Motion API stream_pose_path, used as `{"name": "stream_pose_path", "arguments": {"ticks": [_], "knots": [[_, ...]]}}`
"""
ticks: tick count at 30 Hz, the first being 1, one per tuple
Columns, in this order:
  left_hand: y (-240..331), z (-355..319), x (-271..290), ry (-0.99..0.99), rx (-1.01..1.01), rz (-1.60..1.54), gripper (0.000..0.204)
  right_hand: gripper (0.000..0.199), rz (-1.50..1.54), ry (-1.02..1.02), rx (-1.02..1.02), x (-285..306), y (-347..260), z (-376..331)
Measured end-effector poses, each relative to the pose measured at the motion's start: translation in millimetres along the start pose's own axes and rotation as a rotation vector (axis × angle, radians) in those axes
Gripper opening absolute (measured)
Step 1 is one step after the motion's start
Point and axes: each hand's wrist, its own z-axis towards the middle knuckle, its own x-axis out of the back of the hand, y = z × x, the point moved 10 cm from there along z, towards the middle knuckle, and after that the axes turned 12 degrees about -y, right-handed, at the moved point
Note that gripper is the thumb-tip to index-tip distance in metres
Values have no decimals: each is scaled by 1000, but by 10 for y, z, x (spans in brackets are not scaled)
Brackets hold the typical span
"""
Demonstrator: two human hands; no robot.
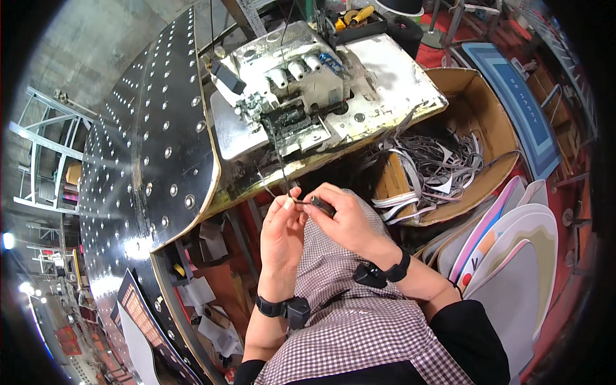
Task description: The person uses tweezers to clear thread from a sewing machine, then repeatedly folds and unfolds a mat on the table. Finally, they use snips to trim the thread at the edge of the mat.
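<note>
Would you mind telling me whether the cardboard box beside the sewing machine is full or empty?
Partly full: the open cardboard box holds a tangled heap of grey and white strips, some spilling over its front edge.

Work surface: a worn white sewing table (pixel 410 77), top scuffed and stained, front edge chipped. An overlock sewing machine (pixel 289 90) sits on it, white and grimy, with thread cones in a row on top. A black tray (pixel 359 25) with yellow-handled tools rests at the table's far edge. To the left, adjoining, a black extension panel (pixel 160 141) studded with rows of round metal rollers. On the red floor (pixel 564 192), right of the table, an open cardboard box (pixel 487 102) holding grey and white strip offcuts (pixel 436 167), and stacked mats (pixel 520 244).
</note>
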Motion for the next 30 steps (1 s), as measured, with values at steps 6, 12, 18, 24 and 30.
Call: {"name": "stream_pose_path", "arguments": {"ticks": [6,12,18,24,30], "knots": [[35,-2,73,-6,-15,47,4,19,89,-137,-185,26,64,-123],[629,-253,-458,191,-517,1279,23,22,-226,-215,-160,126,-14,-174],[184,-37,-929,-483,-233,1497,17,14,-188,-256,-17,183,-134,-200],[219,19,-816,-457,-233,1504,12,14,-219,-347,-141,307,35,-75],[337,153,-127,-26,-138,934,5,21,-210,-237,-220,710,359,348]]}}
